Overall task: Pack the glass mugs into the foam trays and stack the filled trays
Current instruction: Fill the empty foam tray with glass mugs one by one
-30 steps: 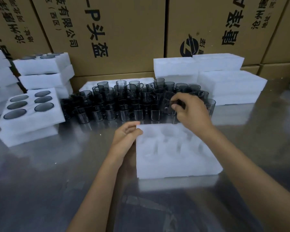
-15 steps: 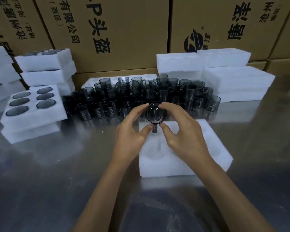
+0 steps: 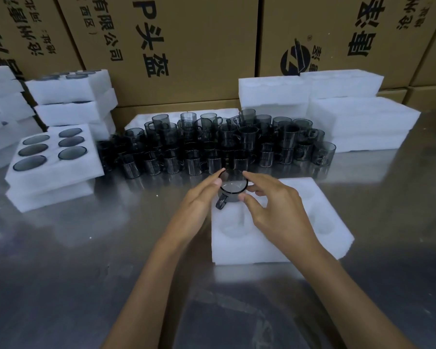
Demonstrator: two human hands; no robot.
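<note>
We see both hands, left hand [image 3: 202,197] and right hand [image 3: 275,210], pinching a smoky glass mug [image 3: 233,186] at the foam tray's [image 3: 275,248] eleven o'clock corner, on the steel worktop [image 3: 86,273].

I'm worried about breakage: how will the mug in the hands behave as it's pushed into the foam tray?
The mug looks like thin smoked glass, so probably rigid, fragile and slippery. Both hands, left and right, pinch its rim. The foam tray looks soft and should cushion it.
</note>
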